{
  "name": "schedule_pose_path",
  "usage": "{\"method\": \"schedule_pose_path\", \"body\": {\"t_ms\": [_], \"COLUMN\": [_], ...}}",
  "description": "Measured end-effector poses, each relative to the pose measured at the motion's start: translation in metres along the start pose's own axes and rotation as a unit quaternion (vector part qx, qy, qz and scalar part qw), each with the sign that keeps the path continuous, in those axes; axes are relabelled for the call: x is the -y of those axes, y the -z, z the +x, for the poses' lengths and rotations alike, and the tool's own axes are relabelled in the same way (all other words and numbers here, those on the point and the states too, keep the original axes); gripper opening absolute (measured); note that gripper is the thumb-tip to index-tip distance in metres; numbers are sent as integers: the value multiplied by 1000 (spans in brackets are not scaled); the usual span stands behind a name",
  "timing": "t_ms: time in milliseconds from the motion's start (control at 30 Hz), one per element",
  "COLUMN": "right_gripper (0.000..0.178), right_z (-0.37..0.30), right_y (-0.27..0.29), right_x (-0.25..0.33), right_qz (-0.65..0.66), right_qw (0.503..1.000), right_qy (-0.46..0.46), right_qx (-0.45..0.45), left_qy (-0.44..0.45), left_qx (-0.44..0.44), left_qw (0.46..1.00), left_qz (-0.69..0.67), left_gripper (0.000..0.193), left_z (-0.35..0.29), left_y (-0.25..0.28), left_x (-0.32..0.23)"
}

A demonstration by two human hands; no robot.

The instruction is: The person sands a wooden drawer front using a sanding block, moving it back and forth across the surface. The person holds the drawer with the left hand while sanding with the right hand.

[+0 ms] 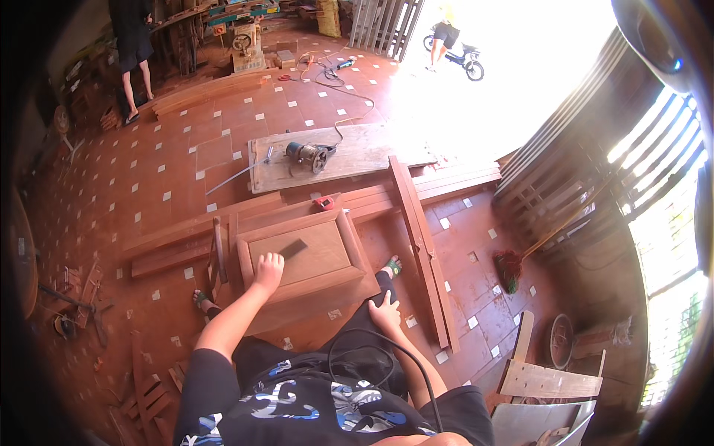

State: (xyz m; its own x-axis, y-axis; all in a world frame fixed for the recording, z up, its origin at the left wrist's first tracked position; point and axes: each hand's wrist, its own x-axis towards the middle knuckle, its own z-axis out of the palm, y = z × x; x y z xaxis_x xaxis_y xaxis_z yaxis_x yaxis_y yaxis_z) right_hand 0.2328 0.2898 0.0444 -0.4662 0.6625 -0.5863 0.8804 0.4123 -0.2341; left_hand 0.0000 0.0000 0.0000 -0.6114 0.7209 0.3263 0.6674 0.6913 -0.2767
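Observation:
My left hand (269, 272) is closed at the near end of a dark, flat rectangular piece (293, 250); its exact kind is hard to make out. The piece lies over the panel of a framed wooden box or cabinet part (338, 276) between my legs. On my dark-trousered knee, to the right of the box, rests my right hand (385, 315), fingers apart and holding nothing. A saw-like wooden-framed piece (218, 251) leans at the box's left side. Just beyond the box sits a small red tape measure (324, 203).
Long wooden beams (420, 253) lie right of the box, with more behind it. A power tool (309, 156) stands on a board (364, 160) beyond, its cord trailing. A broom (509, 269) leans right. A person (134, 52) stands far left; another is outside near a small bike (470, 61).

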Motion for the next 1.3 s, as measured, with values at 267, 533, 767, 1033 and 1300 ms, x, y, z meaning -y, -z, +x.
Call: {"method": "schedule_pose_path", "body": {"t_ms": [267, 533, 767, 1033, 1300], "right_gripper": [88, 86, 86, 86, 87], "right_z": [14, 8, 10, 7, 8], "right_y": [-11, -17, -18, -19, -20], "right_x": [3, 11, 5, 12, 6], "right_qz": [-5, 11, 0, -8, -7], "right_qw": [999, 999, 999, 999, 999], "right_qy": [-14, 0, -7, 1, -6], "right_qx": [-40, -39, -42, -43, -45], "left_qy": [-108, 57, 59, -65, 91], "left_qx": [32, 18, 54, -25, 33], "left_qw": [993, 997, 996, 995, 994], "left_qz": [-40, 58, 29, -77, 50], "left_gripper": [14, 11, 16, 15, 8], "left_z": [-46, 20, 21, -61, -22], "left_y": [72, 0, 6, 69, 36], "left_x": [-5, 36, -2, 8, 30]}}
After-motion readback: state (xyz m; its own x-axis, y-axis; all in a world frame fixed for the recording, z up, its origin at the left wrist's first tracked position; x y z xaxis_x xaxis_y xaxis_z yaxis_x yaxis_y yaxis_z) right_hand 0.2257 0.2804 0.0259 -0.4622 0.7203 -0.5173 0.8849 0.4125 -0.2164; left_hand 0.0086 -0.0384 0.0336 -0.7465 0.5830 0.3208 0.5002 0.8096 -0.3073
